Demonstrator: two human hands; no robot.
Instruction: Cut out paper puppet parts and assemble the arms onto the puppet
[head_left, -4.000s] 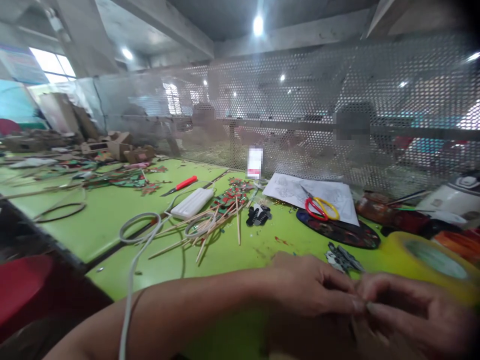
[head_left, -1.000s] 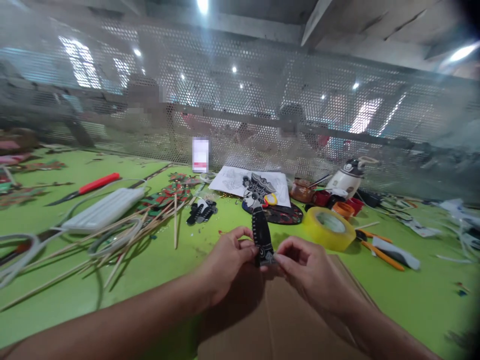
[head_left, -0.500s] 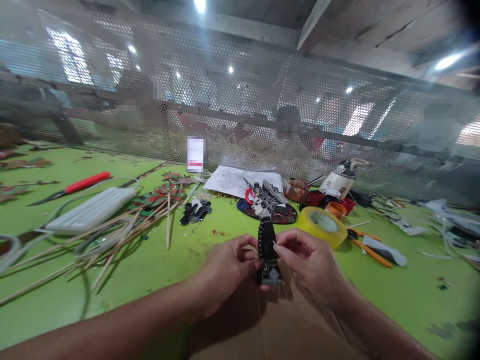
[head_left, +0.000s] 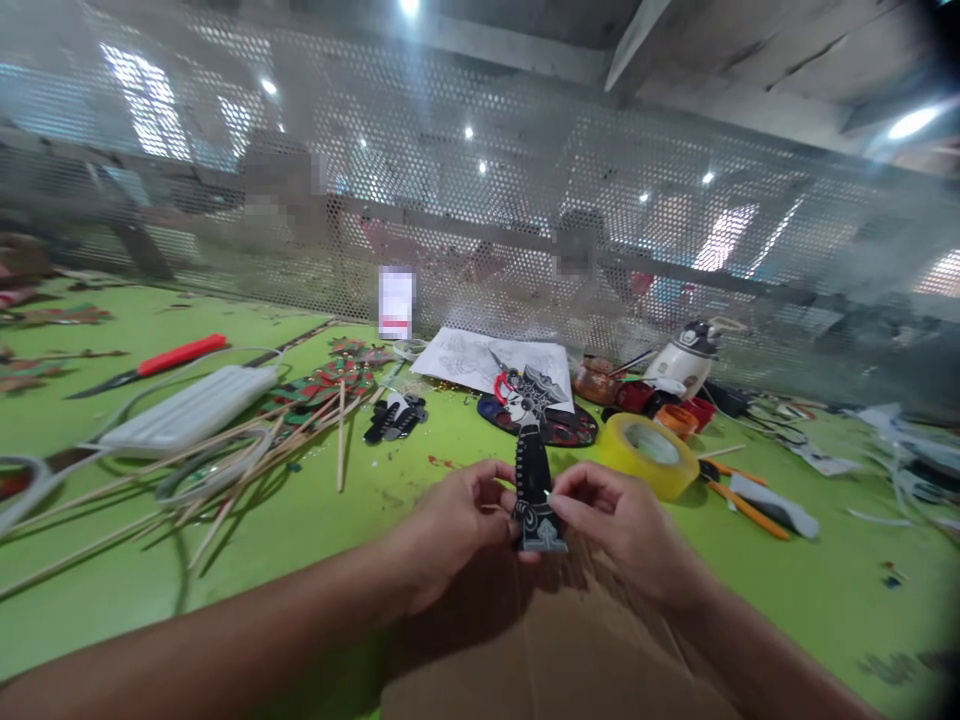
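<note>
Over the brown cardboard [head_left: 540,650], my left hand [head_left: 469,515] is closed around the left edge of a black flat cut-out puppet figure [head_left: 533,470]. White and grey patterns decorate the figure, which has a white profile face, an ornate headdress and a grey base. On its right side my right hand [head_left: 611,515] pinches a small thin pale piece [head_left: 548,493], its tip against the black body. What that piece is cannot be made out. Behind the figure's head lie a paint palette [head_left: 574,428] and a red-handled pointed tool, partly hidden.
Yellow tape roll [head_left: 651,458] and orange-handled pliers [head_left: 742,495] lie at right, with paint jars [head_left: 598,378] behind. Left are thin wooden sticks [head_left: 341,440], a white power strip [head_left: 191,410] and a red-handled knife [head_left: 176,355]. Black cut-out pieces [head_left: 395,417] lie mid-table before a perforated screen [head_left: 480,230].
The figure has tipped slightly and its base has risen a little between my hands. Both hands keep nearly the same hold; the whole view has shifted slightly.
</note>
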